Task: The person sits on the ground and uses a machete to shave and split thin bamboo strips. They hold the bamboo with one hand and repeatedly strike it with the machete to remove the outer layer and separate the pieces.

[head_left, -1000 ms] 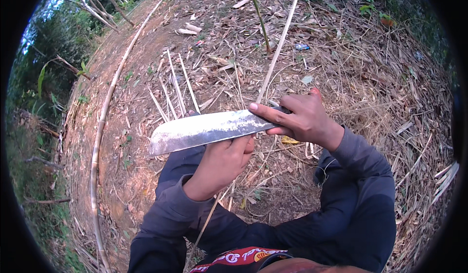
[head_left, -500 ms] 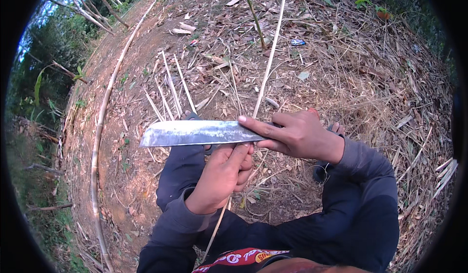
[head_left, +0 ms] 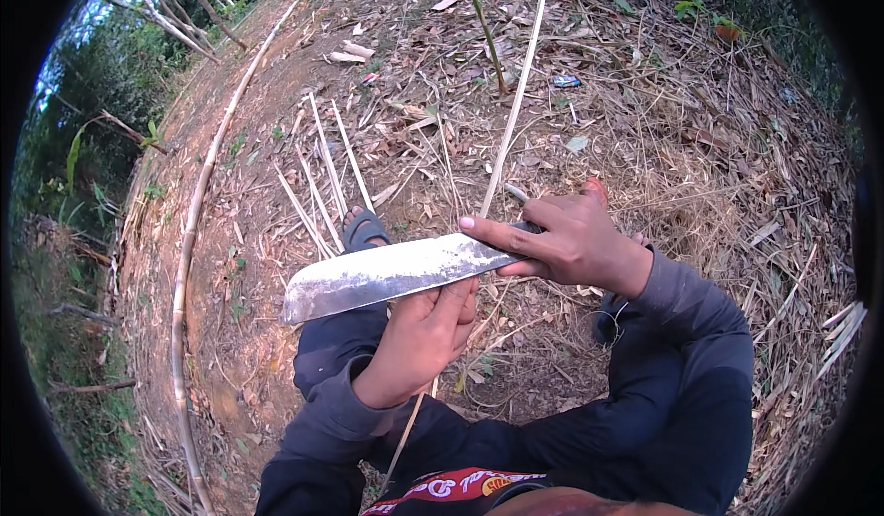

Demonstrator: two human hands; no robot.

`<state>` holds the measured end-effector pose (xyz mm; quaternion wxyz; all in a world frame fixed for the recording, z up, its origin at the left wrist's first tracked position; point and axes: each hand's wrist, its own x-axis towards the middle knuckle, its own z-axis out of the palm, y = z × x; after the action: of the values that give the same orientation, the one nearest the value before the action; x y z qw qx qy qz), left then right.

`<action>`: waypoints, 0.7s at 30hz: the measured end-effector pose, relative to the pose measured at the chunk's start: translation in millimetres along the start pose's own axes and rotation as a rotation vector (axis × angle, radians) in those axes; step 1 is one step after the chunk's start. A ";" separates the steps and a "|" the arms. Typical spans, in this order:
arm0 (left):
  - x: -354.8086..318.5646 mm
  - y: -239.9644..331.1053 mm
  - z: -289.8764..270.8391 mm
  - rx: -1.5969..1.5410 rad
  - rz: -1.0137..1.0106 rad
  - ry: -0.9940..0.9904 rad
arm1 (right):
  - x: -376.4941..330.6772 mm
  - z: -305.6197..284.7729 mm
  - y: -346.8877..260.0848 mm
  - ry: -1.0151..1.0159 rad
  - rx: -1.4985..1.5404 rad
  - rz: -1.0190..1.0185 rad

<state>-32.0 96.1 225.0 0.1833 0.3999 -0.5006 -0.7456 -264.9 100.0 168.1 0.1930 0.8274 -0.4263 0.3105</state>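
Where bare reddish ground (head_left: 230,332) spreads out beyond the hands, littered with dry leaves and straw, outdoors, trees off to the far left. Left of the hands, a long bamboo pole (head_left: 189,267) lying along the ground; just ahead of them, a few cut bamboo strips (head_left: 322,180) side by side. Between both hands, a thin bamboo strip (head_left: 516,102), running from under the left hand far forward past the right. Right hand (head_left: 571,240) closed around the handle of a broad knife (head_left: 387,275), forefinger stretched flat along the blade's back. Blade pointing left, lying across just above the left hand. Left hand (head_left: 428,332) curled shut on the thin bamboo strip, fingertips touching the blade's underside. Sandalled foot (head_left: 364,231) just ahead of the blade.
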 end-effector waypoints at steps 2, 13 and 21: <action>-1.1 -0.3 -1.6 -0.019 -0.004 -0.011 | 1.9 -6.5 -1.3 -0.045 -0.034 0.008; -6.8 -3.6 4.8 -0.135 -0.120 -0.063 | -20.9 16.5 36.4 0.234 0.296 0.347; -4.3 -8.1 -1.7 0.002 -0.060 -0.005 | -5.6 2.9 -8.8 -0.027 0.186 0.068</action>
<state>-27.0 101.5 219.2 0.1592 0.4129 -0.4895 -0.7514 -259.1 106.5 161.7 0.0988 0.8310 -0.4259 0.3440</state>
